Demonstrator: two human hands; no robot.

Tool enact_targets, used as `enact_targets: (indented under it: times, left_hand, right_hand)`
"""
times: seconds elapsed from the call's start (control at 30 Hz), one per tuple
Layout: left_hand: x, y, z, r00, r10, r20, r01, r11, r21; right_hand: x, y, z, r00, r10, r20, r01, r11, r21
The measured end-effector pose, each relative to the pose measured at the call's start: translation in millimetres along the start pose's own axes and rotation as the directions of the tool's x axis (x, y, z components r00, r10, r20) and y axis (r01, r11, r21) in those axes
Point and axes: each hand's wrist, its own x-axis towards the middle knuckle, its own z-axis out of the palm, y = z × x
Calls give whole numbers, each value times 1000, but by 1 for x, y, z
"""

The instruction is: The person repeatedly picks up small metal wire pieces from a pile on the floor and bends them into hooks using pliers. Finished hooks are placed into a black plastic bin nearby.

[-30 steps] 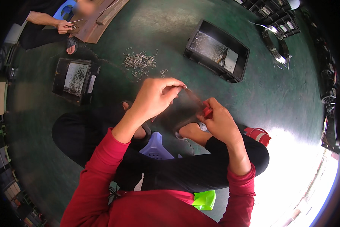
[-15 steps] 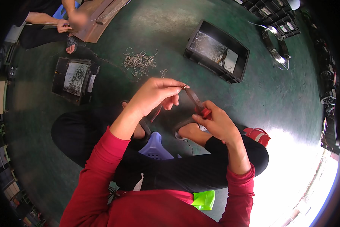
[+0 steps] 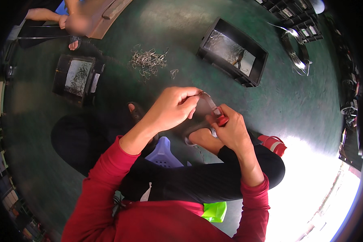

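My left hand (image 3: pixel 174 108) is closed in a pinch, thumb against forefinger, on a small metal piece (image 3: pixel 200 93) too tiny to make out well. In front of it, my right hand (image 3: pixel 233 128) grips a red-handled tool (image 3: pixel 220 117) that looks like pliers. Its narrow grey metal head slants up and left, meeting the left fingertips. Both hands are held above the floor, over my crossed legs. Beyond them lies a loose pile of bent wire hooks (image 3: pixel 148 59), with a few separate hooks (image 3: pixel 173 73) to its right.
Black crates holding small wire pieces stand at the far right (image 3: pixel 254 76) and left (image 3: pixel 60 76). A wire coil (image 3: pixel 289 46) lies by stacked crates (image 3: pixel 306 24). A co-worker's hand (image 3: pixel 63 21) is at far left, beside a brown board (image 3: pixel 100 24). A red container (image 3: pixel 273 144) sits near my right knee.
My left hand has turned slightly, and its lower fingers have curled in. The tool's head still meets the left fingertips. The co-worker's hands have shifted, and the whole view has moved a little.
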Motion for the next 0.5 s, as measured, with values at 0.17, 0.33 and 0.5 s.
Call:
enact_targets:
  times: [0.17, 0.33, 0.5]
  left_hand:
    - [-3, 3, 4, 984, 129, -119, -117, 988, 101]
    - [-8, 7, 8, 941, 257, -218, -204, 949, 241]
    - [-1, 6, -10, 978, 189, -86, -170, 968, 185]
  right_hand:
    - [5, 9, 10, 976, -134, -171, 122, 989, -79]
    - [7, 6, 8, 992, -74, -103, 73, 997, -15]
    - [7, -6, 0, 999, -40, 0, 40, 999, 26]
